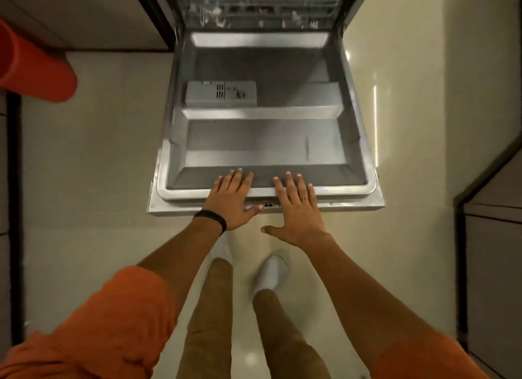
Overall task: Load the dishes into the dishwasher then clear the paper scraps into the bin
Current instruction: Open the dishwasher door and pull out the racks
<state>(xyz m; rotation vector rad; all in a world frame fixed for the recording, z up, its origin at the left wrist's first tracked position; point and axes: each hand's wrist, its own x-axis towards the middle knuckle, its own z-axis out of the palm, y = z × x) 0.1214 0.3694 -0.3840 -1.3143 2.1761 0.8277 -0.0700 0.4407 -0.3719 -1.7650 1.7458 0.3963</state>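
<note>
The dishwasher door (pixel 262 141) lies folded down flat in front of me, its steel inner face up, with a grey detergent box (pixel 221 93) on it. Behind it the lower rack (pixel 254 8) shows inside the machine, dark and blurred; I cannot tell what it holds. My left hand (pixel 233 199), with a black band at the wrist, rests flat with straight fingers on the door's near edge. My right hand (pixel 296 206), wearing a ring, lies flat beside it on the same edge. Neither hand holds anything. No dishes or paper scraps are in view.
An orange cylinder-shaped object (pixel 34 67) juts in at the upper left. Dark cabinet fronts (pixel 491 251) stand at the right and a dark edge (pixel 14 209) runs down the left. Pale glossy floor tiles (pixel 99 166) lie on both sides of the door. My feet (pixel 271 274) stand just behind it.
</note>
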